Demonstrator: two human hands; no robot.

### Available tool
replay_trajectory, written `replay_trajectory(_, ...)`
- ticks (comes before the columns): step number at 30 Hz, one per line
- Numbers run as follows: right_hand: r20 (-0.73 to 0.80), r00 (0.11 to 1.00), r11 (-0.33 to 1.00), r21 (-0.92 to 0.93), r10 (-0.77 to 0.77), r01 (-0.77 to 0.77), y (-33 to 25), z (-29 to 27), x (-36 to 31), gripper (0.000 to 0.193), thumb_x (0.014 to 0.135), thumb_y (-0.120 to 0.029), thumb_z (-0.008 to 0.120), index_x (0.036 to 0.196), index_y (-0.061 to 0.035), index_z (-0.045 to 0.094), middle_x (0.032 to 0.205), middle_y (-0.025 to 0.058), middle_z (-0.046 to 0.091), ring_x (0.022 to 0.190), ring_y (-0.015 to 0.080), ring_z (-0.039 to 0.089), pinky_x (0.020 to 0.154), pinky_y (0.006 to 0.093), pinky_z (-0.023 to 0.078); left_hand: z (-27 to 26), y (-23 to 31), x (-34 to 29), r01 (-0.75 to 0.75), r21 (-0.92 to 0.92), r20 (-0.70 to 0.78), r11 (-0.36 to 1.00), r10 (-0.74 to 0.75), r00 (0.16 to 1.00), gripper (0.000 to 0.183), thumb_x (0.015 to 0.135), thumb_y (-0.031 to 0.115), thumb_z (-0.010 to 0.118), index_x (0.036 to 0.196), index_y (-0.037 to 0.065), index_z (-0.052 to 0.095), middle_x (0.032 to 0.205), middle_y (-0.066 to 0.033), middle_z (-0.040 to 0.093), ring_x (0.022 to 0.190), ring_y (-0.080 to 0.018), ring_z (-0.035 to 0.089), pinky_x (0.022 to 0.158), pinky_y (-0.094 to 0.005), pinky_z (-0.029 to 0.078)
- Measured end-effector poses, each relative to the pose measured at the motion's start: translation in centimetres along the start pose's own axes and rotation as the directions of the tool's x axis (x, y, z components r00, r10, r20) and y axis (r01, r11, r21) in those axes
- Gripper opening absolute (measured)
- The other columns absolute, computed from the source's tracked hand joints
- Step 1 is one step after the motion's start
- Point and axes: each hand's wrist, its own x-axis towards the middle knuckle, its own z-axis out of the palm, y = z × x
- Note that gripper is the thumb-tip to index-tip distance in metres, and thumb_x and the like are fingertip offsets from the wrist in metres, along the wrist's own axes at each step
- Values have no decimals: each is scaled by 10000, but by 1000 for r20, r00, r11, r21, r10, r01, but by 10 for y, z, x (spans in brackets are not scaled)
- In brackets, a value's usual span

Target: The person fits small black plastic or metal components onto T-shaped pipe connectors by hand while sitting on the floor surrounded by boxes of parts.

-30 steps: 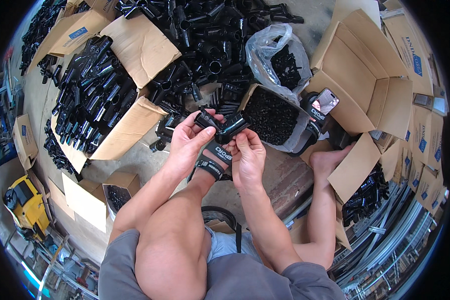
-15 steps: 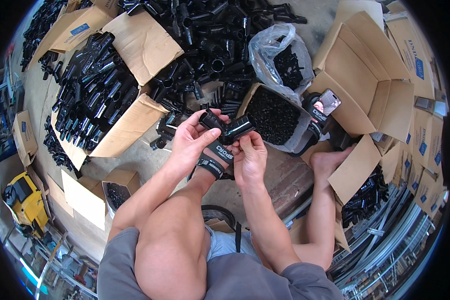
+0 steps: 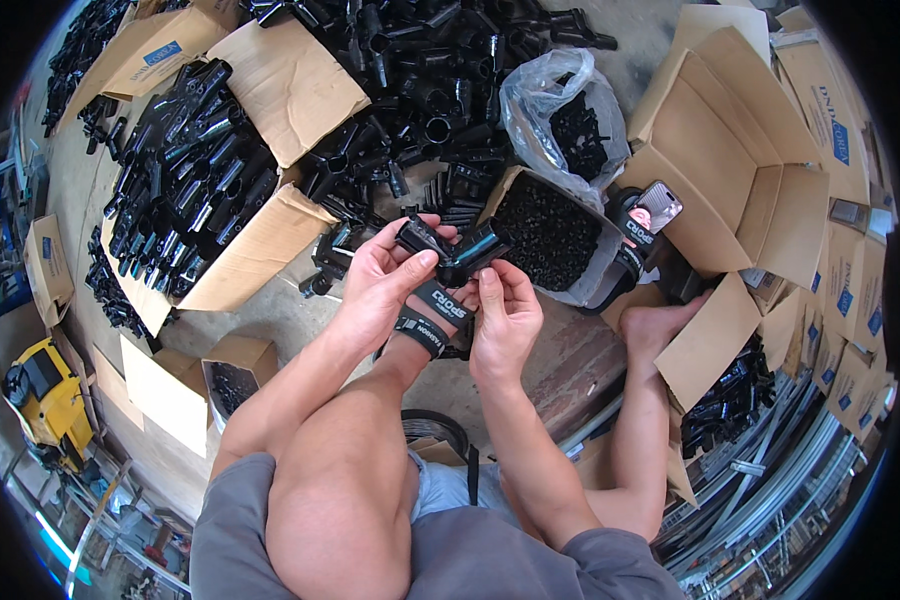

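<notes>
black branched fitting (image 3: 482, 254) held at the centre of the frame
the left hand (image 3: 378, 278) grasps its left tube, the right hand (image 3: 506, 318) pinches its lower right side; small black parts (image 3: 545, 238) are heaped just right of centre.

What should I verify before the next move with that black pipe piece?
1. Left hand gripping the black pipe piece: ok, thumb and fingers around its left branch.
2. Right hand at the piece's right branch: ok, fingertips by its lower edge.
3. Small part between the right fingertips: cannot tell.
4. Box of small black parts open: ok.
5. Phone clear of both hands: ok.
6. Right foot covered: not ok, bare.
</notes>
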Motion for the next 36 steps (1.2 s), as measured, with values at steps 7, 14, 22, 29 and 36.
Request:
replay_trajectory(7,-13,1000,1000,19,13,-12,3,-1,-1,211,1016,-100,658,1184,21,621,976,53,699,818,81,633,763,220,519,5,1,-1,-11,37,-6,999,12,1000,505,940,93,733,1393,0,531,1330,-160,657,1243,-230,629,1100,-397,485)
replay_trajectory(14,-16,997,996,52,-75,76,1,5,-6,190,1039,-104,619,1185,18,608,994,50,693,832,80,624,775,217,517,6,4,-2,-6,-42,-28,999,5,1000,501,938,77,730,1391,-3,529,1344,-161,646,1254,-227,621,1103,-394,486)
replay_trajectory(22,-5,998,982,177,61,-60,1,4,-3,198,1041,-138,631,1193,-10,616,1022,36,676,872,81,614,798,232,509,11,6,-1,-78,124,-4,989,79,997,448,936,-21,694,1360,-9,550,1316,-135,664,1147,-172,666,1031,-335,542)
replay_trajectory(29,-1,979,920,340,205,-193,-7,11,-9,162,1044,-183,633,1154,-64,639,957,-15,631,862,81,554,805,239,468,10,4,-4,-138,160,52,978,131,990,461,927,-22,707,1360,-7,552,1319,-132,662,1163,-163,653,1025,-330,534)
replay_trajectory(36,110,946,862,390,306,-324,-10,5,-6,122,1052,-201,609,1101,-98,650,933,-20,607,829,98,542,758,264,444,9,4,-2,-154,171,55,973,146,988,465,922,-47,699,1361,-4,552,1321,-132,660,1168,-164,651,1008,-324,545)
